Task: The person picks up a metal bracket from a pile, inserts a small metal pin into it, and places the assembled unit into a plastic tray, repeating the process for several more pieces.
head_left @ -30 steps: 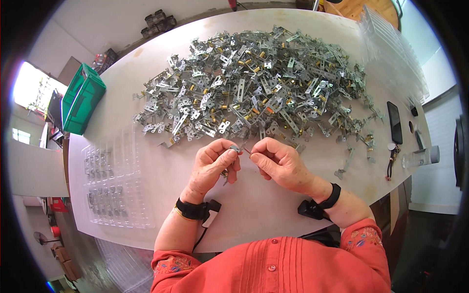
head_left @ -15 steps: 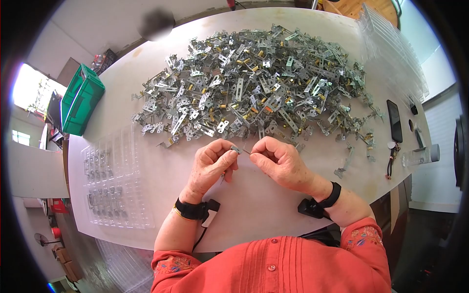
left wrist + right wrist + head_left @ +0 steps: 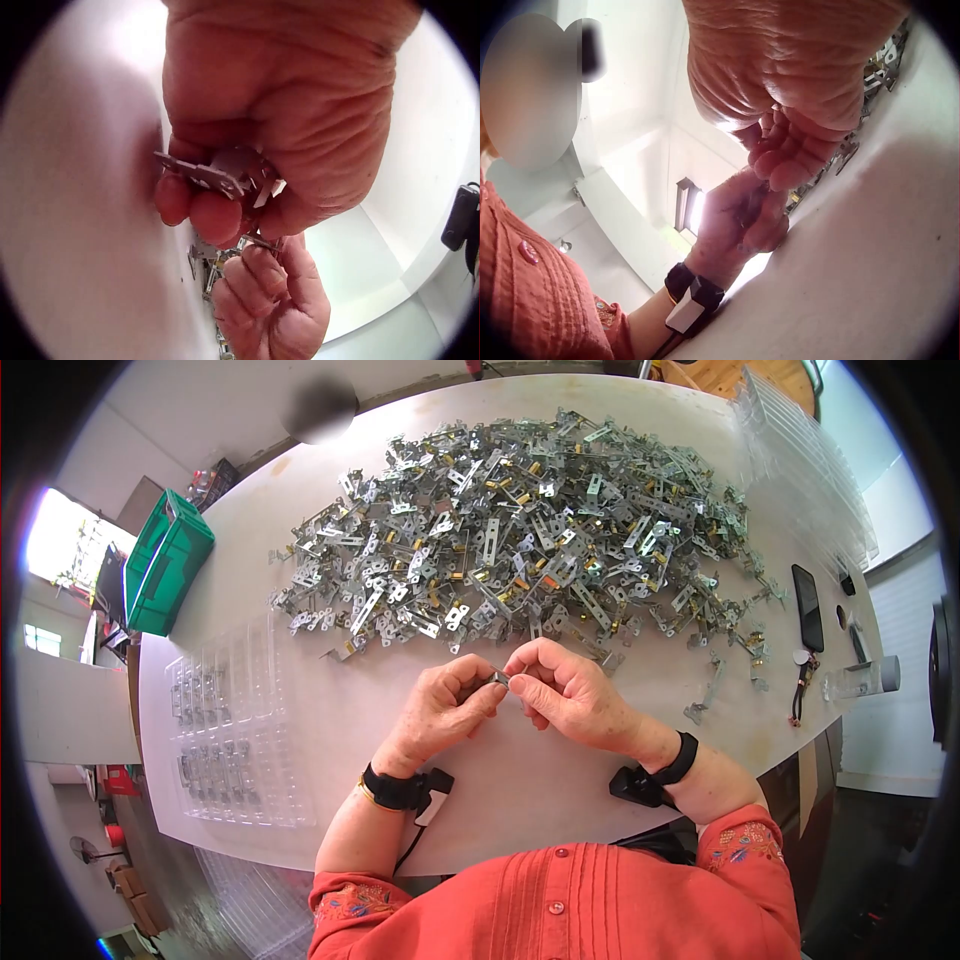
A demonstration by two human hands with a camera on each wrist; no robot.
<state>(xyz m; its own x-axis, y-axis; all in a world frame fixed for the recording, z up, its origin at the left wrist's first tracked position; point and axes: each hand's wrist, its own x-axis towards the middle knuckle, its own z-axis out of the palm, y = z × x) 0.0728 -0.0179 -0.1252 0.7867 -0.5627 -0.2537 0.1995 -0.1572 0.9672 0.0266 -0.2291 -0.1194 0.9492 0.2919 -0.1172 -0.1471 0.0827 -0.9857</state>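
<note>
Near the table's front, the left hand (image 3: 440, 710) grips a small sheet-metal bracket (image 3: 202, 176) with punched holes; its flat plate sticks out between the curled fingers and the palm in the left wrist view. The right hand (image 3: 580, 700) meets the left at the fingertips, thumb and index finger pinching a thin metal pin that is mostly hidden there. A bit of metal (image 3: 500, 678) shows between the two hands. Beyond them lies a large heap of metal brackets (image 3: 490, 545), some with brass-coloured parts.
Clear plastic blister trays (image 3: 290, 740) with metal parts in their pockets lie at left. A green bin (image 3: 175, 575) stands at the far left. On the right are a phone (image 3: 807, 610), a watch (image 3: 800, 685), a clear bottle (image 3: 855, 682) and stacked clear trays (image 3: 800, 470).
The hands have come together: the gap between their fingertips, where the thin pin showed, has closed. The left hand has turned slightly and shifted right. The heap looks unchanged.
</note>
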